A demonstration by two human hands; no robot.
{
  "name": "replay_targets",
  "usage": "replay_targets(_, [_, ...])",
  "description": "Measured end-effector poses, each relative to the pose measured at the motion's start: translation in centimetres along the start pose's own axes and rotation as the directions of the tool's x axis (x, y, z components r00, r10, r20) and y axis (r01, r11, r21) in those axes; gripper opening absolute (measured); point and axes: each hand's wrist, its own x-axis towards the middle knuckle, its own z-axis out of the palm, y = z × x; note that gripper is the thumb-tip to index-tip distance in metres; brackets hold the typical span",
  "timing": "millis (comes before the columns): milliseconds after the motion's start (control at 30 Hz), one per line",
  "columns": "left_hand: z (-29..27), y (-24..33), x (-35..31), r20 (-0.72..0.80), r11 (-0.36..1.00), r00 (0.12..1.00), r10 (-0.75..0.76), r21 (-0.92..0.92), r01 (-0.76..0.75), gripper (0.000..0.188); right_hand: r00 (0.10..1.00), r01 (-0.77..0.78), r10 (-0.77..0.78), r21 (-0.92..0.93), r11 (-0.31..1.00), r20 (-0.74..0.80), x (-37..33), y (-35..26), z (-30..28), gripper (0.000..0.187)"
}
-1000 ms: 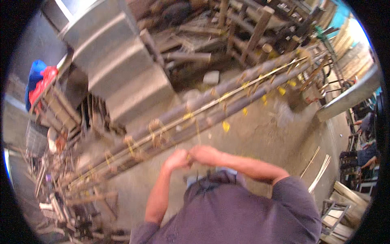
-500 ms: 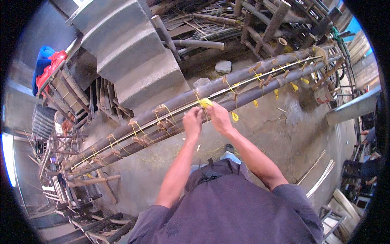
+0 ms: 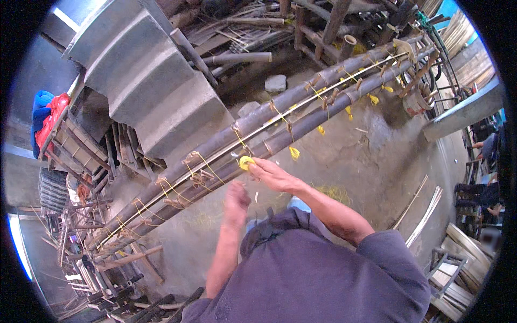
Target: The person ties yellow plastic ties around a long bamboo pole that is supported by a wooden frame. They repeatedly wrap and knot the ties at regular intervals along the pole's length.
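Observation:
My right hand (image 3: 273,175) pinches a small coil of yellow cord (image 3: 246,163) at the near side of a long frame of two dark bamboo poles (image 3: 223,138). Lower and to the left, close to my body, is my left hand (image 3: 236,202). It looks curled, but motion smears its fingers, and I cannot make out anything in it. Yellow cords (image 3: 278,112) cross between the two poles, tied around small wooden pegs (image 3: 202,178). A pale thin strip (image 3: 264,127) runs lengthwise between the poles. Farther right, small yellow cord bundles (image 3: 294,153) hang from the near pole.
Concrete steps (image 3: 156,81) rise behind the frame at the left. Bamboo scraps (image 3: 242,32) are heaped at the back, with a grey stone block (image 3: 275,83) before them. Loose yellow cord (image 3: 207,218) litters the floor. Pale strips (image 3: 425,215) lie at the right.
My hands were together at the frame; the left has moved away toward my body. My right hand keeps the yellow coil and has moved down and left. The whole view has shifted slightly.

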Motion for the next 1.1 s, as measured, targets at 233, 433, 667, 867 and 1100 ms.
replay_targets(233, [2.7, 2.6, -0.7, 0.046, 0.947, 0.992, 0.117, 0.295, -0.126, 0.054, 0.993, 0.119, -0.109, -0.462, 0.879, 0.049, -0.3, 3.2, -1.3, 0.031])
replay_targets(433, [3.9, 1.6, 0.1, -0.1, 0.971, 0.981, 0.168, 0.187, -0.148, 0.049, 0.969, 0.247, -0.158, -0.67, 0.7, 0.192, -0.4, 6.8, -0.4, 0.037])
replay_targets(667, [3.4, 1.8, 0.2, -0.176, 0.908, 0.983, -0.053, -0.419, -0.026, 0.061, 0.971, 0.216, -0.15, -0.413, 0.885, 0.186, -1.1, 4.7, -1.0, 0.036])
replay_targets(867, [2.2, 1.3, 0.9, -0.121, 0.384, 0.986, -0.118, -0.921, -0.067, 0.064, 0.999, 0.0, -0.004, 0.07, 0.998, 0.048, -0.9, 5.1, -3.0, 0.029])
replay_targets(1100, [1.7, -1.3, -0.9, -0.202, 0.868, 0.976, -0.081, -0.496, -0.03, 0.068, 0.983, -0.138, 0.141, -0.034, 0.99, 0.116, -0.5, 5.3, -2.2, 0.026])
